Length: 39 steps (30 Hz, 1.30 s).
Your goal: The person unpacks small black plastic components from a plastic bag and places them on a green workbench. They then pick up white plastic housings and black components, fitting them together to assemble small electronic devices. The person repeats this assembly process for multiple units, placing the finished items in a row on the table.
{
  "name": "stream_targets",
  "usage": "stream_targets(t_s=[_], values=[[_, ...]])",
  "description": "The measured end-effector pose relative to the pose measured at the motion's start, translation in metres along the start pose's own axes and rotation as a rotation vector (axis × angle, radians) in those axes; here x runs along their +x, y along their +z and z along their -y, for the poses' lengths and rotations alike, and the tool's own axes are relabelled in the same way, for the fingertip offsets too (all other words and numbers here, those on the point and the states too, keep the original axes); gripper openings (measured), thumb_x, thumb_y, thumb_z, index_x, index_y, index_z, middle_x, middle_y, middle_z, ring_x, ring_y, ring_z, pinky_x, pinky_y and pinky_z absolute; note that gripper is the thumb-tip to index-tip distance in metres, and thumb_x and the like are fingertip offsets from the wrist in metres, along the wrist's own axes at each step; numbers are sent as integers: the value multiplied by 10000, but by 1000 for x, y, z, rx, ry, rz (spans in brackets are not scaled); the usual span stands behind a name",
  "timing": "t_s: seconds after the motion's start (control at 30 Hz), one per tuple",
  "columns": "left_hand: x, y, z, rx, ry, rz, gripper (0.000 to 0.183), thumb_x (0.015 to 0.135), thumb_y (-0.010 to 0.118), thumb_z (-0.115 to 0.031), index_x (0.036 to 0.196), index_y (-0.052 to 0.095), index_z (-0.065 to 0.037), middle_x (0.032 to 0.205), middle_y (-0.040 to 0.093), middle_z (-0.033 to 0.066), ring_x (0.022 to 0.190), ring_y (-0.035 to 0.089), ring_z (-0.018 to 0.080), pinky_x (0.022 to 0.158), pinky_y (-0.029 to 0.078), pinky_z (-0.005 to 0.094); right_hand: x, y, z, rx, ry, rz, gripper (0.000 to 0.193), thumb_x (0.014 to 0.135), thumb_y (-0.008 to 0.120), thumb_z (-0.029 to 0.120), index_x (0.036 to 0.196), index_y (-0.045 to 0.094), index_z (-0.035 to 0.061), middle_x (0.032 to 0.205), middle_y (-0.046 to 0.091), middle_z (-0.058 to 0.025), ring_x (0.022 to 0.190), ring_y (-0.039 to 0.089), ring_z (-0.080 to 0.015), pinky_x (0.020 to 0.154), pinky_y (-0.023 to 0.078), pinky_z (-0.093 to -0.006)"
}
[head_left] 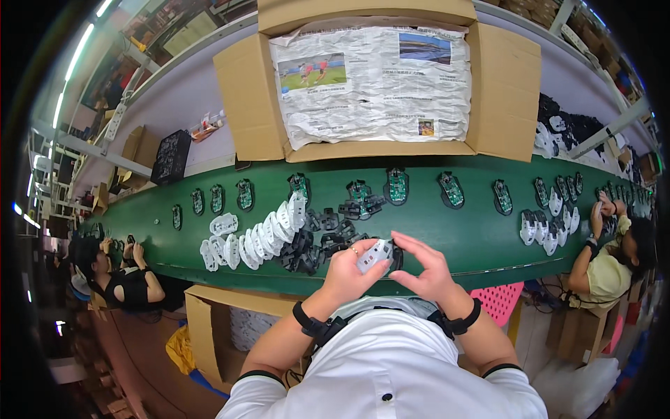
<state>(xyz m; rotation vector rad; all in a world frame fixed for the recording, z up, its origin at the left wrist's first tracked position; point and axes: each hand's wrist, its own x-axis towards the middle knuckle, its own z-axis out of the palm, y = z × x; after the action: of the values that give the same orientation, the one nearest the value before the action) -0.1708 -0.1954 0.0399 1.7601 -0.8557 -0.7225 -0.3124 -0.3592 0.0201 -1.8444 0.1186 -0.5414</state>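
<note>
Close to the green table's front edge, my left hand grips a white mouse shell between thumb and fingers. A black plastic mouse part sits against the shell's right side. My right hand closes around that black part, thumb below and fingers above; whether the two pieces are joined I cannot tell. Just left of my hands lies a loose heap of black plastic parts. A curved row of white shells overlaps beside it. Beyond the heap stands a mouse base with a green circuit board.
Several more mouse bases are spread along the green table. An open cardboard box lined with newspaper stands at the far edge. White shells cluster at the right. Co-workers sit left and right.
</note>
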Motion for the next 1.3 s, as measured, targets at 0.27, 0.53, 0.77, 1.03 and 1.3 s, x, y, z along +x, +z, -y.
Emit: stream_targets(t_s=[0.27, 0.53, 0.77, 1.03, 1.3], values=[[-2, 2, -8, 114, 90, -61, 466, 817, 796, -187, 1197, 641, 33, 916, 749, 120, 771, 708, 127, 709, 562, 283, 2, 20, 3, -165, -18, 4, 588, 785, 826, 102, 1292, 573, -54, 1381, 577, -220, 1203, 623, -326, 1002, 511, -389], [-3, -14, -31, 154, 233, 117, 444, 774, 840, -227, 1119, 684, 7, 914, 745, 137, 785, 742, 212, 727, 578, 307, 11, 11, 19, 689, 640, 246, 414, 800, 804, -1, 1166, 611, -33, 1041, 666, -48, 947, 640, -107, 848, 549, -292], [-1, -16, -45, 218, 199, 70, 384, 810, 809, -238, 1081, 688, 6, 877, 736, 154, 794, 746, 241, 715, 579, 323, 8, 24, 15, 627, 625, 140, 362, 807, 806, 27, 1111, 614, -19, 972, 677, -35, 886, 626, -91, 802, 535, -274], [17, 2, 37, -414, -242, -38, 274, 971, 662, -264, 843, 648, -22, 734, 643, -6, 663, 536, 40, 590, 445, 241, 3, 38, -14, 670, 686, -122, 215, 918, 702, 44, 1109, 646, -38, 994, 720, -95, 857, 677, -126, 743, 560, -279], [59, 11, 37, -74, -244, 91, 328, 963, 675, -317, 983, 646, 10, 855, 676, 82, 783, 617, 157, 704, 505, 311, 12, -11, -54, 372, 836, -140, 228, 912, 734, 163, 1043, 695, -18, 894, 721, -59, 764, 672, -132, 703, 568, -276]])
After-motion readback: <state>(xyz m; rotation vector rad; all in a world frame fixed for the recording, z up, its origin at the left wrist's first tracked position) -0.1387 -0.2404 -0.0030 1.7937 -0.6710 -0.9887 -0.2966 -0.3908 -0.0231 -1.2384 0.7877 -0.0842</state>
